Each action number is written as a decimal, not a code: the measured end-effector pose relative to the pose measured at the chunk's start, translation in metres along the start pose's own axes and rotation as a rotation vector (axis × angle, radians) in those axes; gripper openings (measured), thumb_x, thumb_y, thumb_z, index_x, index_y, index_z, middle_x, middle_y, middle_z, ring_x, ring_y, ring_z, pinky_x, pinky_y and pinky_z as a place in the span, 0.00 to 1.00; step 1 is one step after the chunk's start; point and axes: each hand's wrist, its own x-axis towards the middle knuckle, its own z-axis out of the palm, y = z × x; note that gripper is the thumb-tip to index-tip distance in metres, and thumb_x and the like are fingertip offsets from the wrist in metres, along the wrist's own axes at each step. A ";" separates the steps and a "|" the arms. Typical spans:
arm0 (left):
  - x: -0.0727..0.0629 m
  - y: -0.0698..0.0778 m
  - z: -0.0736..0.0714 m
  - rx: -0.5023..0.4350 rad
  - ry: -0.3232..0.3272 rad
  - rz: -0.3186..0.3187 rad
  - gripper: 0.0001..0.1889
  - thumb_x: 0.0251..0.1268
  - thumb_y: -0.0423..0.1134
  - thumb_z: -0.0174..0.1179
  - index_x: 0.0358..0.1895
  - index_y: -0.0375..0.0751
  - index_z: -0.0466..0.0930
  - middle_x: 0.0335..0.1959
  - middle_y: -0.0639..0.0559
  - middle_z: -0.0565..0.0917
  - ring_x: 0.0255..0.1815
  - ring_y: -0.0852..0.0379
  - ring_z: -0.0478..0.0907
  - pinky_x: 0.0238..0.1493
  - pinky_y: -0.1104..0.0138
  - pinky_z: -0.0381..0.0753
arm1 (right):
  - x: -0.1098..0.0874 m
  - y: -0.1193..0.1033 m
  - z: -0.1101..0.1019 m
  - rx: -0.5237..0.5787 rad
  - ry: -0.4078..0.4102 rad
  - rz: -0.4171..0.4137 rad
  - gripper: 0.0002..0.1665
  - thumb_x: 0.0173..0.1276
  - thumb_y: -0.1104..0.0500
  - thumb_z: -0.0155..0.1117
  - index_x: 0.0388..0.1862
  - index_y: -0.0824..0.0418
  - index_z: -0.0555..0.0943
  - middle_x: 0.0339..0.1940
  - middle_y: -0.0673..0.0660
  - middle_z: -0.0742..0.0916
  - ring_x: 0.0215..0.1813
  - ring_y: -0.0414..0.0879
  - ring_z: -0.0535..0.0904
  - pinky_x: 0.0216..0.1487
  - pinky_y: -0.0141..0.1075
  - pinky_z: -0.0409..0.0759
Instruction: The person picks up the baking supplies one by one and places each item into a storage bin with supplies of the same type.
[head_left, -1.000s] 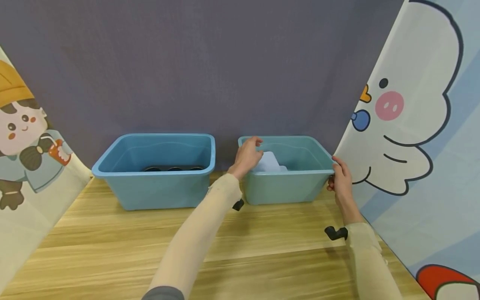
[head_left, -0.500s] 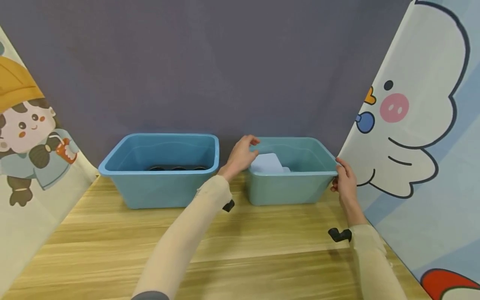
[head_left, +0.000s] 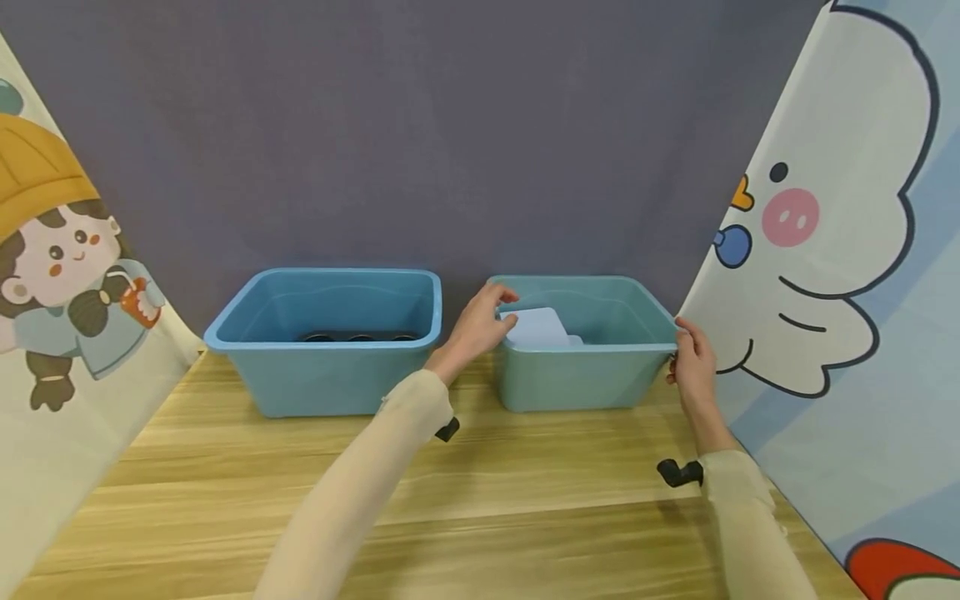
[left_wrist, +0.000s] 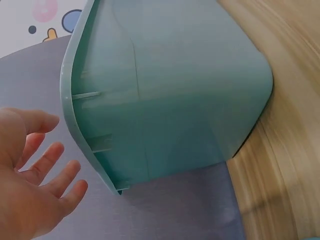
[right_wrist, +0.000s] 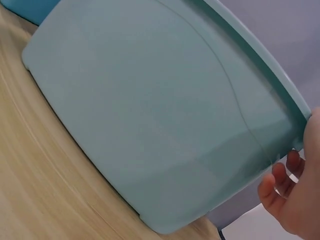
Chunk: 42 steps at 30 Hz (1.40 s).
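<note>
A pale teal plastic bin [head_left: 577, 379] stands on the wooden table, with white flat-sided pieces [head_left: 538, 327] inside at its left end. My left hand [head_left: 480, 321] hovers at the bin's left rim, fingers loosely bent and holding nothing; the left wrist view shows a gap between its fingertips and the rim. At the right end, my right hand [head_left: 693, 358] grips the bin's front right rim. Its fingers [right_wrist: 270, 195] curl beneath the rim in the right wrist view, while part of the hand lies outside that frame.
A larger blue bin [head_left: 330, 379] stands to the left on the table [head_left: 525, 475], with dark round-topped items [head_left: 360, 337] low inside. A dark grey cloth [head_left: 465, 125] hangs behind both bins. Cartoon-printed panels [head_left: 832, 317] flank the table.
My left hand has drawn slightly left, off the teal bin's left rim. My right hand keeps its grip on the rim. The whole head view has shifted a little.
</note>
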 end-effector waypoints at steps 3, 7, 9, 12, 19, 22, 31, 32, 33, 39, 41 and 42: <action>-0.005 -0.003 -0.001 -0.011 0.003 0.006 0.16 0.72 0.41 0.59 0.59 0.46 0.76 0.59 0.50 0.76 0.60 0.50 0.74 0.61 0.56 0.75 | 0.007 0.008 0.000 -0.029 0.062 -0.026 0.31 0.80 0.41 0.41 0.76 0.50 0.66 0.31 0.49 0.74 0.28 0.40 0.70 0.24 0.30 0.76; -0.013 -0.006 0.001 -0.030 -0.010 0.008 0.17 0.73 0.45 0.58 0.60 0.47 0.75 0.62 0.50 0.74 0.63 0.48 0.73 0.62 0.55 0.74 | 0.014 0.011 -0.001 -0.088 0.143 -0.093 0.32 0.81 0.42 0.39 0.76 0.54 0.64 0.51 0.50 0.76 0.41 0.34 0.70 0.39 0.26 0.74; -0.017 -0.008 0.003 -0.036 -0.012 0.009 0.18 0.73 0.46 0.58 0.61 0.47 0.74 0.63 0.50 0.73 0.64 0.47 0.72 0.63 0.54 0.73 | 0.013 0.008 0.001 -0.164 0.169 -0.133 0.32 0.81 0.43 0.37 0.76 0.55 0.64 0.57 0.56 0.74 0.45 0.35 0.66 0.47 0.29 0.68; -0.024 -0.011 0.006 -0.038 -0.008 0.011 0.19 0.73 0.49 0.58 0.62 0.48 0.74 0.64 0.51 0.72 0.66 0.47 0.71 0.65 0.54 0.71 | 0.008 0.007 0.005 -0.240 0.185 -0.173 0.32 0.81 0.44 0.38 0.76 0.56 0.64 0.64 0.65 0.70 0.54 0.46 0.65 0.53 0.40 0.63; -0.043 -0.021 0.002 0.001 -0.027 0.012 0.23 0.73 0.51 0.57 0.65 0.46 0.73 0.66 0.50 0.72 0.68 0.50 0.70 0.68 0.53 0.70 | -0.004 0.005 0.005 -0.271 0.232 -0.308 0.30 0.78 0.46 0.50 0.73 0.56 0.68 0.70 0.68 0.64 0.71 0.62 0.55 0.65 0.60 0.58; -0.054 -0.028 -0.003 0.013 -0.027 0.001 0.23 0.72 0.49 0.59 0.65 0.44 0.73 0.66 0.48 0.73 0.68 0.48 0.70 0.67 0.52 0.70 | -0.006 0.003 0.005 -0.300 0.200 -0.410 0.29 0.75 0.49 0.56 0.71 0.59 0.71 0.69 0.69 0.66 0.72 0.63 0.56 0.68 0.61 0.56; -0.080 -0.045 -0.012 0.035 -0.098 -0.021 0.26 0.72 0.53 0.58 0.67 0.46 0.71 0.67 0.47 0.73 0.69 0.48 0.70 0.69 0.51 0.69 | -0.019 -0.005 0.003 -0.403 0.020 -0.544 0.32 0.73 0.52 0.61 0.70 0.66 0.70 0.71 0.72 0.67 0.73 0.70 0.55 0.66 0.68 0.53; -0.082 -0.046 -0.013 0.035 -0.111 -0.014 0.27 0.72 0.54 0.58 0.68 0.46 0.71 0.67 0.47 0.73 0.69 0.48 0.70 0.69 0.51 0.69 | -0.021 -0.007 0.004 -0.406 -0.006 -0.539 0.32 0.73 0.52 0.60 0.71 0.66 0.70 0.72 0.72 0.67 0.74 0.71 0.54 0.66 0.69 0.53; -0.086 -0.047 -0.015 0.033 -0.126 -0.009 0.27 0.71 0.54 0.58 0.68 0.46 0.71 0.67 0.47 0.73 0.70 0.48 0.69 0.69 0.51 0.69 | -0.024 -0.008 0.004 -0.409 -0.028 -0.539 0.32 0.73 0.52 0.60 0.71 0.66 0.70 0.72 0.72 0.67 0.74 0.71 0.54 0.67 0.69 0.53; -0.110 -0.056 -0.026 0.044 -0.197 -0.001 0.27 0.71 0.55 0.58 0.68 0.47 0.71 0.67 0.48 0.72 0.71 0.47 0.68 0.70 0.49 0.67 | -0.045 -0.011 0.006 -0.462 -0.161 -0.569 0.34 0.72 0.52 0.63 0.72 0.64 0.69 0.74 0.72 0.65 0.78 0.73 0.49 0.68 0.73 0.49; -0.118 -0.063 -0.033 0.063 -0.215 -0.012 0.28 0.71 0.56 0.57 0.68 0.48 0.71 0.68 0.50 0.72 0.71 0.47 0.67 0.69 0.49 0.68 | -0.052 -0.009 0.007 -0.475 -0.199 -0.576 0.35 0.72 0.52 0.63 0.73 0.62 0.68 0.76 0.71 0.64 0.79 0.72 0.46 0.68 0.75 0.47; -0.123 -0.066 -0.037 0.073 -0.221 -0.017 0.28 0.71 0.57 0.57 0.69 0.48 0.71 0.68 0.50 0.72 0.71 0.47 0.68 0.69 0.48 0.68 | -0.055 -0.008 0.007 -0.480 -0.220 -0.581 0.35 0.72 0.52 0.63 0.74 0.61 0.68 0.76 0.70 0.63 0.80 0.71 0.45 0.68 0.75 0.47</action>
